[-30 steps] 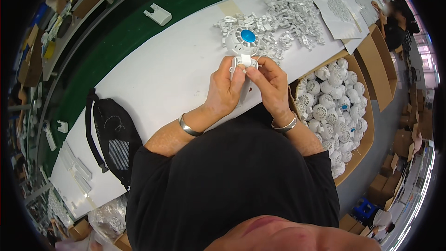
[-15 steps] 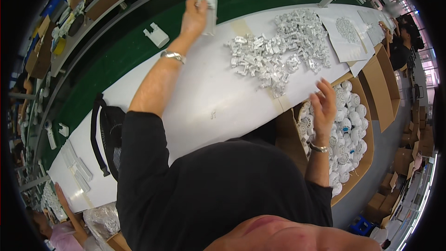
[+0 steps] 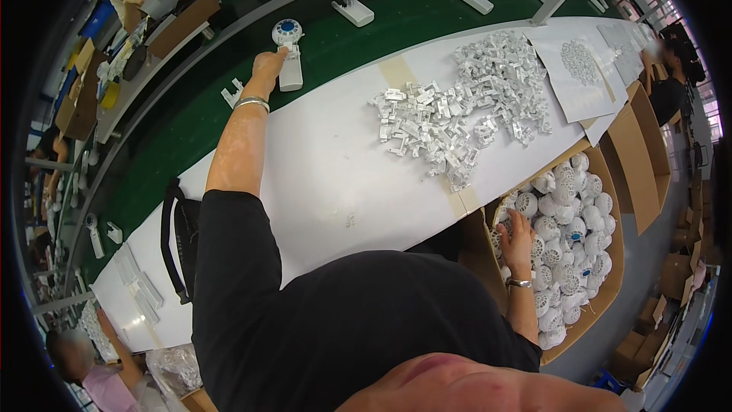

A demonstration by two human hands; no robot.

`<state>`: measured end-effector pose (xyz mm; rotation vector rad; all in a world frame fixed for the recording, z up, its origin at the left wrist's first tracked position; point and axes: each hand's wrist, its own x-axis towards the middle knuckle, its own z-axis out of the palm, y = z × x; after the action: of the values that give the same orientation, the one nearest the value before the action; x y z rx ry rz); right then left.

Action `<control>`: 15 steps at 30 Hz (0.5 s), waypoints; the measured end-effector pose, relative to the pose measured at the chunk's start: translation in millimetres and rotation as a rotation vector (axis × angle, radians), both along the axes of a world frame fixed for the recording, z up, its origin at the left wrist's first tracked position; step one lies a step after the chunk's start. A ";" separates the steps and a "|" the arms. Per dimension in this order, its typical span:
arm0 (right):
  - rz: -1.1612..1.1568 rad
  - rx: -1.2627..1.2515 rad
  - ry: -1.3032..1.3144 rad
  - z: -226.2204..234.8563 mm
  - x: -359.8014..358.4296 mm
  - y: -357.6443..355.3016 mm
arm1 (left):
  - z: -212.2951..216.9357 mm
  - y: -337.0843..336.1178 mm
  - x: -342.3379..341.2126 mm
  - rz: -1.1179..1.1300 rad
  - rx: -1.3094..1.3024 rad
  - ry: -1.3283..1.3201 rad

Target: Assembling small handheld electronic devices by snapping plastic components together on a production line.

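Observation:
My left hand [image 3: 268,65] reaches far out over the green conveyor belt [image 3: 191,130]. Its fingertips close on the handle of a white hand-held fan [image 3: 288,32] with a blue centre, which lies on the belt. My right hand [image 3: 517,235] is down in a cardboard box [image 3: 602,301] at my right, which is full of white round grille parts [image 3: 568,236]. Its fingers curl around one grille part at the box's near-left side. A silver bracelet is on each wrist.
A pile of small white plastic pieces [image 3: 457,111] lies on the white table [image 3: 335,175], with paper sheets [image 3: 579,69] beyond it. A black bag [image 3: 179,236] hangs at the table's left. Other white parts [image 3: 352,9] ride the belt. Other people sit at the top left, right and bottom left.
One second ago both hands worked on the fan in front of me. My left arm then carried it out to the belt and has lowered it there; my right hand went into the box.

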<state>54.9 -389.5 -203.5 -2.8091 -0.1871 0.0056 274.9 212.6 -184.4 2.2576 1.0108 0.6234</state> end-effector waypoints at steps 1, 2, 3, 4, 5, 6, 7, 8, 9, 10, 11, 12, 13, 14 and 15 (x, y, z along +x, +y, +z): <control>0.006 0.003 0.005 3.8 1.3 -0.2 | -2.3 -1.1 -5.4 0.045 0.114 -0.013; 0.014 0.004 0.058 8.9 2.4 -0.9 | -4.7 -2.9 -10.0 0.089 0.227 -0.027; 0.019 0.012 0.110 12.1 3.6 1.8 | -4.4 -2.2 -12.3 0.128 0.348 -0.042; 0.023 0.019 0.163 14.9 4.6 4.6 | -4.3 -2.1 -13.6 0.165 0.467 -0.058; 0.025 0.025 0.215 16.4 5.2 7.9 | -4.3 -2.5 -14.0 0.200 0.585 -0.075; 0.017 0.026 0.220 19.1 4.1 10.8 | 0.4 -11.9 -10.6 0.051 0.643 -0.241; 0.015 0.019 0.213 21.2 2.2 14.6 | 11.7 -28.0 -8.0 -0.098 0.695 -0.405; 0.018 0.011 0.207 23.4 -0.4 20.0 | 29.3 -48.6 -9.2 -0.293 0.326 -0.300; 0.018 0.002 0.201 25.1 -3.0 24.4 | 32.5 -59.4 1.4 -0.377 0.162 -0.082; 0.031 -0.004 0.186 26.6 -1.1 27.6 | 35.6 -62.9 15.0 -0.443 0.002 0.130; 0.040 -0.004 0.184 26.6 1.3 29.1 | 21.5 -65.6 33.5 -0.355 0.010 0.208; 0.078 0.021 0.237 26.5 2.3 29.1 | 8.7 -65.9 50.1 -0.267 0.017 0.284; 0.105 0.044 0.293 26.9 1.2 26.9 | 6.6 -67.1 64.8 -0.271 0.015 0.283; 0.125 0.066 0.348 27.2 -2.9 23.9 | 5.2 -71.3 76.8 -0.178 0.003 0.375; 0.147 0.088 0.402 27.4 -6.3 22.1 | 3.3 -73.7 85.1 -0.083 -0.009 0.466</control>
<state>48.6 -367.4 -176.1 -2.6316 -0.2870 0.5751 360.0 138.9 -181.1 2.4798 1.1184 0.0513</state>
